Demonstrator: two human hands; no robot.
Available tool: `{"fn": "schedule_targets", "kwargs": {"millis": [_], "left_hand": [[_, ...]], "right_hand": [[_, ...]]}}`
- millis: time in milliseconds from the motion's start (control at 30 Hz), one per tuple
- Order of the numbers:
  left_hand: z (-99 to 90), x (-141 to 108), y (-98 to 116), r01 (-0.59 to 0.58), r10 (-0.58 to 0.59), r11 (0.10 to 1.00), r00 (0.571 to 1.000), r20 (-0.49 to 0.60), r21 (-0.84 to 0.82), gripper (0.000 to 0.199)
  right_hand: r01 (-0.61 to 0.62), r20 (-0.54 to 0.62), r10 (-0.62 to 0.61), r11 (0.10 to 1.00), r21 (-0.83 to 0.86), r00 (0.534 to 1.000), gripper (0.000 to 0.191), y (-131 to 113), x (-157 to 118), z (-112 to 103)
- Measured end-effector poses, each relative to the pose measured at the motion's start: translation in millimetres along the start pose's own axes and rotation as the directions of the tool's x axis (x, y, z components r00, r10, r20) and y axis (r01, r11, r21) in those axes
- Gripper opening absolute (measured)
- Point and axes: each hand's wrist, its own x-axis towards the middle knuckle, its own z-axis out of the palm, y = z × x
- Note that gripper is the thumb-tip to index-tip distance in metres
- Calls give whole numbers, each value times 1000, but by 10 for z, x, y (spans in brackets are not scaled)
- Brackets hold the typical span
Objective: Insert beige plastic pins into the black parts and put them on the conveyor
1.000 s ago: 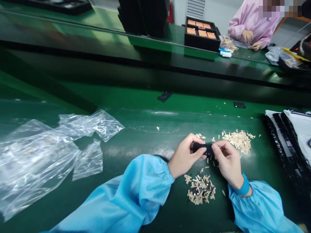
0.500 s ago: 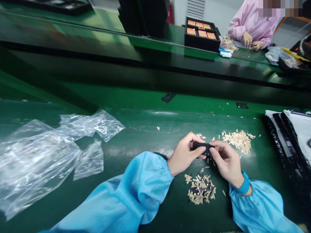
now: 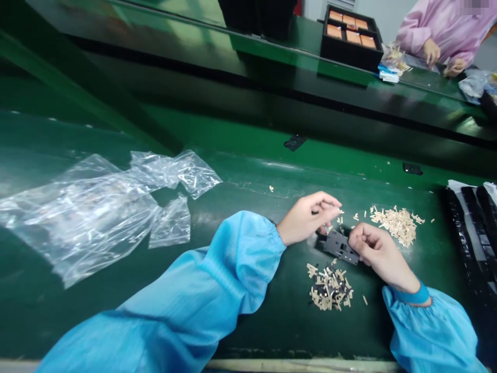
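While the R hand [image 3: 375, 254] pinches the black plate [image 3: 337, 244] by its right end, head cam shows the L hand [image 3: 306, 218] just beyond the plate's left end, fingers bent, narrow gap to thumb; can't tell if it's got a small pc. Mixed heap [image 3: 331, 291] sits just nearer than the plate, pale heap [image 3: 399, 225] beyond it to the right, clear bags [image 3: 104, 217] well left of it.
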Motion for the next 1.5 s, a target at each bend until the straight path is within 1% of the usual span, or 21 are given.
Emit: {"fn": "schedule_targets", "kwargs": {"millis": [33, 100, 167, 200, 233, 300, 400, 433, 500, 600, 833, 900, 967, 1067, 1133, 1200, 1267, 1300, 1333, 1400, 1500], "left_hand": [[-7, 17, -4, -27, 23, 999, 996, -87, -38, 27], [-14, 48, -23, -73, 48, 991, 976, -211, -111, 27], [-12, 68, -46, -99, 63, 985, 969, -240, -140, 26], [-9, 74, -55, -103, 67, 984, 969, -236, -144, 25], [-4, 76, -60, -103, 67, 984, 971, -230, -146, 24], [5, 75, -61, -95, 61, 985, 974, -219, -146, 22], [18, 67, -47, -77, 49, 988, 979, -200, -136, 19], [21, 65, -43, -73, 47, 989, 980, -194, -132, 18], [24, 65, -40, -69, 44, 989, 981, -189, -130, 16], [23, 70, -49, -71, 45, 989, 980, -192, -128, 15], [6, 74, -79, -60, 42, 994, 982, -186, -94, 17], [10, 63, -87, -63, 51, 996, 983, -177, -63, 19], [23, 33, -93, -64, 62, 998, 987, -149, -6, 19], [49, -63, -92, -72, 78, 983, 996, -31, 171, 18], [59, -154, -88, -114, 85, 922, 992, 93, 369, 17], [61, -247, -82, -181, 84, 804, 977, 194, 567, 15], [61, -323, -72, -241, 77, 688, 962, 262, 684, 12], [63, -351, -64, -259, 68, 650, 956, 284, 715, 10], [67, -372, -52, -262, 54, 628, 954, 294, 733, 8], [81, -394, -22, -227, 12, 626, 959, 282, 746, 10], [100, -395, 9, -137, -35, 696, 974, 224, 705, 17]], "right_hand": [[-18, -11, 19, 998, 57, 1000, 28, -1, 7, -13], [25, -129, 0, 981, 194, 992, 24, 5, 27, -11], [71, -192, -22, 966, 247, 981, 38, 14, 40, 24], [60, -171, -22, 973, 222, 985, 41, 17, 40, 47], [31, -114, -12, 987, 159, 993, 38, 17, 34, 69], [-2, 31, 4, 998, -57, 1000, 22, 4, 6, 105], [113, 238, -24, 922, -370, 971, 8, -50, -48, 129], [162, 288, -37, 891, -424, 957, 5, -73, -64, 132], [231, 357, -56, 852, -470, 933, 12, -111, -85, 136], [281, 396, -80, 831, -480, 915, 14, -121, -93, 142], [258, 360, -91, 856, -449, 928, 12, -46, -69, 118], [194, 332, -54, 894, -404, 942, 10, -44, -56, 99], [94, 284, 2, 941, -325, 959, 11, -45, -37, 77], [-26, 248, 67, 986, -167, 966, 22, -35, 0, 48], [-68, 242, 86, 994, -83, 966, 27, -24, 21, 34], [-85, 220, 87, 996, -20, 972, 30, -16, 33, 24], [-81, 187, 74, 996, 25, 980, 33, -14, 36, 20], [-76, 171, 68, 996, 41, 983, 33, -14, 36, 21], [-71, 159, 62, 996, 52, 985, 34, -16, 35, 25], [-62, 129, 54, 996, 63, 990, 34, -17, 34, 39], [-50, 80, 44, 996, 76, 996, 34, -13, 38, 74]]}}
